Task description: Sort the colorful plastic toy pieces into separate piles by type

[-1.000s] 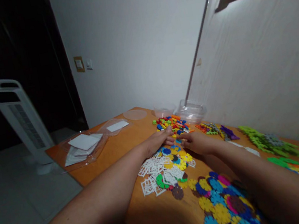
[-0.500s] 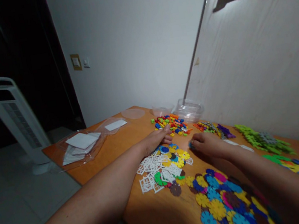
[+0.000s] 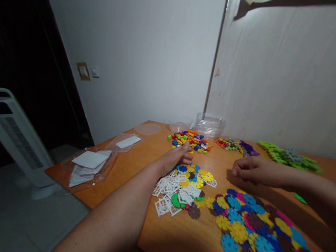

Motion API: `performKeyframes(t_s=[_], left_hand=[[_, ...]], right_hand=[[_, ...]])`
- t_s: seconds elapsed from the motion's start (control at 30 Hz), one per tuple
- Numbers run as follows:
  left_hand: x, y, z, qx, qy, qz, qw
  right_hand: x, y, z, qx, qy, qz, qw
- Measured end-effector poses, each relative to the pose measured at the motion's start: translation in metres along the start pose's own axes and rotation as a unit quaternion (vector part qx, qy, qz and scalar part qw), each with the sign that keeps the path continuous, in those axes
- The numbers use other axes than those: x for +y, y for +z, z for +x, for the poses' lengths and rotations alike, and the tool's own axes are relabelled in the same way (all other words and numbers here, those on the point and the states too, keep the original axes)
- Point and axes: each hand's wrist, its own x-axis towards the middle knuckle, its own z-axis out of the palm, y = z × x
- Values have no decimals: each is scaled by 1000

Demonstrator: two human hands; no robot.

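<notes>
My left hand (image 3: 178, 157) lies just beyond the white lattice pieces (image 3: 171, 185), its fingers partly spread beside the small coloured blocks (image 3: 191, 140); nothing shows in it. Over bare wood at the centre right hovers my right hand (image 3: 248, 169), its fingers curled together; what they hold, if anything, is hidden. Between the hands are yellow and blue discs (image 3: 207, 175), mixed partly with the lattice pieces. Nearer me spreads a large pile of flower-shaped discs (image 3: 239, 232) in yellow, blue, brown and pink.
Clear containers (image 3: 209, 125) stand by the wall. White cards (image 3: 90, 159) lie on clear plastic at the table's left. Green interlocking pieces (image 3: 285, 157) and small purple pieces (image 3: 247, 148) lie along the right side. A white tower fan (image 3: 17, 138) stands on the floor.
My right hand has moved right and nearer, away from the discs between the hands. A blue piece seen at its fingertips before no longer shows. My left hand stays in place.
</notes>
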Motion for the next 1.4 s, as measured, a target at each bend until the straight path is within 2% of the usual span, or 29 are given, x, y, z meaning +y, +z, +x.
performKeyframes(t_s=[0.13, 0.23, 0.37, 0.5, 0.63, 0.77, 0.83, 0.93, 1.0, 1.07, 1.2, 1.3, 1.4], left_hand=[[0, 0, -1, -3, -3, -3, 1000], [2, 1, -2, -2, -1, -10, 1000], [4, 2, -3, -6, -2, -14, 1000], [2, 1, -2, -6, -4, -17, 1000], [0, 0, 0, 0, -9, -15, 1000], [-1, -1, 0, -7, -5, -9, 1000], [-1, -1, -1, -8, -3, -7, 1000], [0, 0, -1, -4, -5, -6, 1000], [1, 0, -1, -2, -5, -6, 1000], [1, -1, 0, -1, -3, -7, 1000], [0, -4, 1, 5, -1, -7, 1000], [-2, -6, 2, 15, 7, -7, 1000], [-2, -5, 2, 16, 9, -11, 1000]], right_hand=[[-19, 26, 19, 13, -35, -15, 999], [-28, 42, 36, 48, -54, -46, 996], [-24, 51, 61, 70, -45, -76, 994], [-17, 55, 72, 67, -37, -35, 996], [-26, 53, 59, 60, -30, 65, 996], [-32, 32, 23, 42, -9, 114, 993], [-26, 17, 4, 0, 5, 120, 993], [-12, -3, -17, -111, 28, 125, 986], [-5, -6, -21, -130, 33, 120, 984], [-5, -1, -18, -95, 23, 114, 989], [-19, 26, 2, -18, -5, 82, 996], [-30, 41, 22, 22, -9, 5, 1000], [-32, 47, 38, 51, -18, -81, 995]])
